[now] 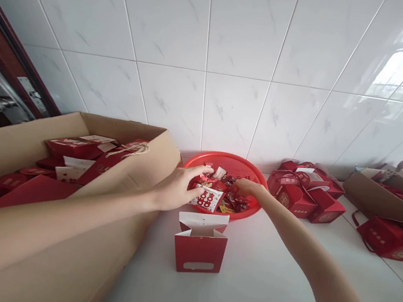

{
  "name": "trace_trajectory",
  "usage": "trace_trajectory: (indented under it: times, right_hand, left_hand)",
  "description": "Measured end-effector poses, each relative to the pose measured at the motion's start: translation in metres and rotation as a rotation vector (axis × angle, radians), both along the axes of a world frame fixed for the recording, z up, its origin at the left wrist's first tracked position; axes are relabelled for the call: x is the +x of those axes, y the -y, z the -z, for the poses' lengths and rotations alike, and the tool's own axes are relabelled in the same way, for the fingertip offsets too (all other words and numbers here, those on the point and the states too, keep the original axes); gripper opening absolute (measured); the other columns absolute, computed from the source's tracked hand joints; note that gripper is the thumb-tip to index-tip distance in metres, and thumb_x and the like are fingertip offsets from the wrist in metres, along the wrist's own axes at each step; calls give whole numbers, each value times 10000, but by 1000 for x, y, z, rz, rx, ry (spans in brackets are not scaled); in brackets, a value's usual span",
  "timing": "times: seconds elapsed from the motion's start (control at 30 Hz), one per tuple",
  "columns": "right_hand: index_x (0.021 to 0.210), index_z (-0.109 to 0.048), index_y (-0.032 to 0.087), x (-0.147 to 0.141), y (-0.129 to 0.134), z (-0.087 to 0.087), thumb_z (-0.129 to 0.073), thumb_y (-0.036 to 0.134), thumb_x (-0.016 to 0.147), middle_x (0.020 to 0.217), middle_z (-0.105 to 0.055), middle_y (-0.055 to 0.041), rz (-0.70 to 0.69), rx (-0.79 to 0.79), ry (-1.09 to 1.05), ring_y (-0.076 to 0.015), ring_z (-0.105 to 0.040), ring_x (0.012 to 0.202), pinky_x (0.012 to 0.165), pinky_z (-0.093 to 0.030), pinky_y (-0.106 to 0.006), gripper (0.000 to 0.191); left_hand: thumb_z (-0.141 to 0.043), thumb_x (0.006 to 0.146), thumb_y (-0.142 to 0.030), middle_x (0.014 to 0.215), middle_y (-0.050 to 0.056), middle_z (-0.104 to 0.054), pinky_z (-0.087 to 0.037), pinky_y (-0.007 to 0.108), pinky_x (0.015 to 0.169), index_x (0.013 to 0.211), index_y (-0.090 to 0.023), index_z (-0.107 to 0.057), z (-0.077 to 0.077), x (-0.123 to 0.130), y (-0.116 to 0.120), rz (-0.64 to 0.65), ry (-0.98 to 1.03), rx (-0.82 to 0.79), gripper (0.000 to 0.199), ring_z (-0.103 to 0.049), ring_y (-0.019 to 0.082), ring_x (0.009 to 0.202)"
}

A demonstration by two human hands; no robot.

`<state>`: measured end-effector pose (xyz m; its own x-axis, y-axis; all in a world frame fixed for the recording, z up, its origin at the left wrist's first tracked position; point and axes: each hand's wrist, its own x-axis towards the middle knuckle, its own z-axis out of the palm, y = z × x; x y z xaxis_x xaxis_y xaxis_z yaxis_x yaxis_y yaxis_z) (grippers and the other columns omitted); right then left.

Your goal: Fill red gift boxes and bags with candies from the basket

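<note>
White packet with red print (208, 200) lies at the near-left side of the red basket (228, 155), among small wrapped sweets (242, 205); left hand (180, 188) reaches over the left rim, thumb on the packet's upper edge, fingers spread apart from the thumb; can't tell whether it grips the packet or just rests there; right hand (251, 188) comes over the right rim with its fingers down among the sweets; fingertips hidden, so can't tell if they are together, apart or clamped on something; yellow wrapper (226, 209) shows near the basket's front edge

Red gift box (199, 254) stands upright on the white tabletop (266, 280), just in front of the basket, top flaps up, white inside showing; neither hand touches it

Left side: big open cardboard carton (166, 156) holding more red boxes (74, 147), one with a twine handle (134, 147); right side: cluster of red boxes with handles (297, 199) near the basket; farther right, second cardboard carton (398, 206) with a lone red box (380, 237) in front; tiled wall (235, 108) behind it all
</note>
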<state>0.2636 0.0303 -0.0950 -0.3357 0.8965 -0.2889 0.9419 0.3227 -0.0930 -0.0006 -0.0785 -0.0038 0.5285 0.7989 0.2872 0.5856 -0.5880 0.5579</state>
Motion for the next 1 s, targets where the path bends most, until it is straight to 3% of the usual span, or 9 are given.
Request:
trace_trajectory:
  times: [0.1,0.37,0.67,0.8,1.0]
  right_hand:
    - [1195,-623,175,1,1,-3,-595,336,972,1200,-636,-87,36,-1,15,-198,-647,1002,854,-566,-389,277]
    - [1182,-605,140,1,2,-10,-558,327,992,1089,-652,-75,190,245,-69,-183,-654,927,789,-571,-363,271]
    - [1244,-599,169,2,1,-6,-601,343,967,1246,-614,-98,199,77,-25,-220,-635,1055,888,-554,-425,327]
    - [1241,-604,182,3,0,-6,-598,339,969,1260,-609,-98,215,56,-30,-220,-630,1067,899,-550,-421,314]
    - [1221,-611,174,4,1,-7,-603,342,966,1233,-620,-92,263,81,-274,-212,-637,1042,884,-555,-416,305]
  left_hand:
    - [-562,857,-292,1359,73,-634,-461,414,1084,1341,-224,-574,0,0,0,-5,-17,-7,488,-588,274,1249]
    - [-535,866,-285,1341,68,-638,-516,388,1012,1334,-204,-563,-3,1,3,-30,-27,-27,476,-629,258,1173]
    - [-542,863,-292,1280,57,-676,-524,388,999,1319,-225,-577,-4,1,4,-30,-33,-8,462,-661,251,1114]
    - [-559,848,-316,1321,70,-660,-487,400,1055,1302,-217,-596,-3,1,2,-15,-3,0,467,-638,267,1175]
    - [-565,832,-291,1359,63,-640,-461,409,1085,1294,-220,-603,-4,2,2,2,31,-8,469,-617,264,1211]
